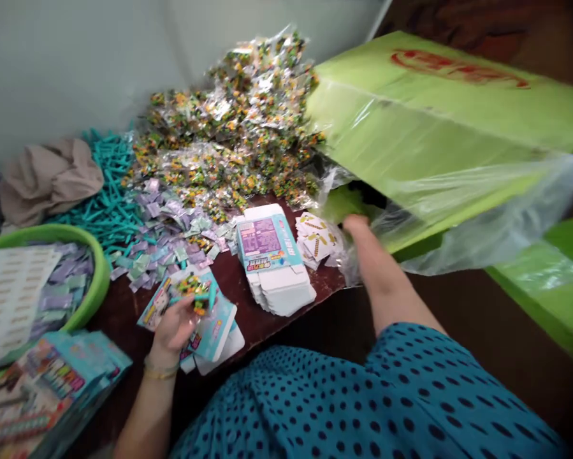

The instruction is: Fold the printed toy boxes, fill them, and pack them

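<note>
My left hand (175, 324) is closed on a small clear packet of colourful pieces (193, 287), with a teal stick (211, 296) lying across it. Beneath that hand, flat teal printed boxes (217, 328) are spread on the table. At the edge of the green sack's opening is my right hand (355, 222), its fingers hidden inside, so what they touch does not show. Just left of it lie white printed cards (316, 239). Between my hands rests a stack of flattened boxes (275, 258) with a purple panel on top.
A heap of clear packets (233, 127) rises at the back, beside teal sticks (116, 166) and small purple and green sachets (164, 233). A green basin (102, 268) and printed boxes (51, 389) stand at left. A large green sack (458, 134) with clear plastic fills the right.
</note>
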The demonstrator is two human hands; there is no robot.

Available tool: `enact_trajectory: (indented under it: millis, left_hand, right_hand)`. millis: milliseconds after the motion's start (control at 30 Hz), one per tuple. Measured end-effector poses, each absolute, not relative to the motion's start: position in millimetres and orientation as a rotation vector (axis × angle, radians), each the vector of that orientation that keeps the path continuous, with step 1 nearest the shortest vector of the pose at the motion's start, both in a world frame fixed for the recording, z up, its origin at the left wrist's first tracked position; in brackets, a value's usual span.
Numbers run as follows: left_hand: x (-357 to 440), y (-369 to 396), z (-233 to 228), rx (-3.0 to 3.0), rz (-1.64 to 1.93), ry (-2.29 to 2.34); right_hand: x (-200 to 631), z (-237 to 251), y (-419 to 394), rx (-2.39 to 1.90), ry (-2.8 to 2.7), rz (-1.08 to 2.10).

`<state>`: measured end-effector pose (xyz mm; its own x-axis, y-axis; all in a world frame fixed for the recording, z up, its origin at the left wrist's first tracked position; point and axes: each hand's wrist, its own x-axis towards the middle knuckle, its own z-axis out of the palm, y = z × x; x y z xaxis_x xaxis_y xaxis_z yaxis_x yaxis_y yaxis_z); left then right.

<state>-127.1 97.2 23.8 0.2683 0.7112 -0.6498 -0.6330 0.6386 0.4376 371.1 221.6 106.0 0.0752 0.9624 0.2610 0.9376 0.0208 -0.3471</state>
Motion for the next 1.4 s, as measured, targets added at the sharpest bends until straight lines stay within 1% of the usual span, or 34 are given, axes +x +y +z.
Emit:
enact_trajectory:
  millis: [67, 133, 200, 267, 333, 400, 433, 500, 567, 633, 667, 767, 800, 867, 933, 967, 1033, 1100, 1167, 1200, 1233, 1267, 1400]
  left_hand:
    - [-117.5, 96.4, 26.0, 0.152, 0.898, 0.929]
    - [-109.7, 95.6, 25.7, 0.195, 0.892, 0.925]
    - [-104.2, 93.7, 24.0, 0.211, 0.871, 0.922]
    - [-99.7, 89.9, 22.3, 0.194, 0.835, 0.898]
    - [-95.6, 84.7, 20.6, 0.163, 0.833, 0.859]
    - [-93.6, 78.4, 18.4, 0.133, 0.895, 0.851]
    - [-93.9, 75.0, 17.1, 0.121, 0.942, 0.863]
    - [-97.6, 67.5, 15.0, 0.107, 1.008, 0.910]
    - [-103.8, 58.8, 14.6, 0.114, 1.029, 0.961]
    - [-109.6, 48.5, 16.3, 0.136, 1.044, 0.992]
    - [-111.4, 42.8, 17.7, 0.152, 1.072, 0.998]
    - [-110.9, 24.7, 22.3, 0.298, 1.224, 1.031]
    - [-109.1, 19.1, 23.2, 0.367, 1.273, 1.052]
    - [-104.8, 9.2, 23.3, 0.554, 1.341, 1.143]
    - [-102.6, 1.5, 20.6, 0.841, 1.323, 1.257]
    - [-102.9, -1.8, 18.0, 1.034, 1.264, 1.294]
    - [-106.4, -8.2, 10.1, 1.517, 1.028, 1.336]
    - [-112.0, -14.1, -1.0, 1.945, 0.694, 1.390]
    - [-117.4, -17.9, -12.5, 2.195, 0.425, 1.524]
    - [-119.8, -18.2, -16.9, 2.223, 0.380, 1.596]
    - [-122.2, -17.2, -19.4, 2.203, 0.415, 1.651]
    - [-124.7, -15.0, -19.6, 2.152, 0.526, 1.686]
    - [-137.2, 2.6, 4.5, 1.893, 1.186, 1.680]
  right_hand:
    - [399.9, 91.4, 221.6, -2.035, -1.810, 0.079]
    - [405.3, 84.6, 227.0, -2.069, -1.788, 0.074]
    - [379.3, 86.0, 227.6, -1.896, -1.871, 0.093]
    - [322.3, 90.1, 211.2, -1.442, -2.105, 0.182]
    - [247.9, 89.2, 178.3, -0.786, -2.454, 0.334]
    - [177.3, 79.3, 142.4, -0.275, -2.727, 0.448]
    - [149.4, 71.5, 127.8, -0.111, -2.800, 0.482]
    - [113.9, 54.0, 109.0, 0.018, -2.868, 0.550]
    - [102.2, 38.1, 99.6, 0.017, -2.830, 0.638]
    - [102.0, 26.3, 90.4, -0.055, -2.658, 0.742]
    - [102.0, 21.7, 83.8, -0.162, -2.505, 0.787]
    - [89.7, 10.4, 55.3, -0.687, -1.880, 0.958]
    - [81.4, 6.8, 44.5, -0.840, -1.687, 1.083]
    - [63.3, 0.6, 25.3, -1.018, -1.371, 1.435]
    - [51.9, -3.0, 13.2, -1.057, -1.115, 1.746]
    - [51.6, -3.4, 10.5, -1.063, -1.013, 1.819]
    - [63.8, -2.1, 11.2, -1.088, -0.893, 1.803]
    - [89.2, 0.8, 17.1, -1.131, -0.848, 1.689]
    - [118.2, 3.4, 23.2, -1.167, -0.822, 1.569]
    - [130.6, 4.4, 25.0, -1.176, -0.822, 1.530]
    - [140.1, 5.2, 25.5, -1.180, -0.840, 1.507]
    - [145.9, 5.8, 24.9, -1.184, -0.877, 1.501]
    - [130.6, 10.5, 21.7, -1.217, -1.086, 1.612]
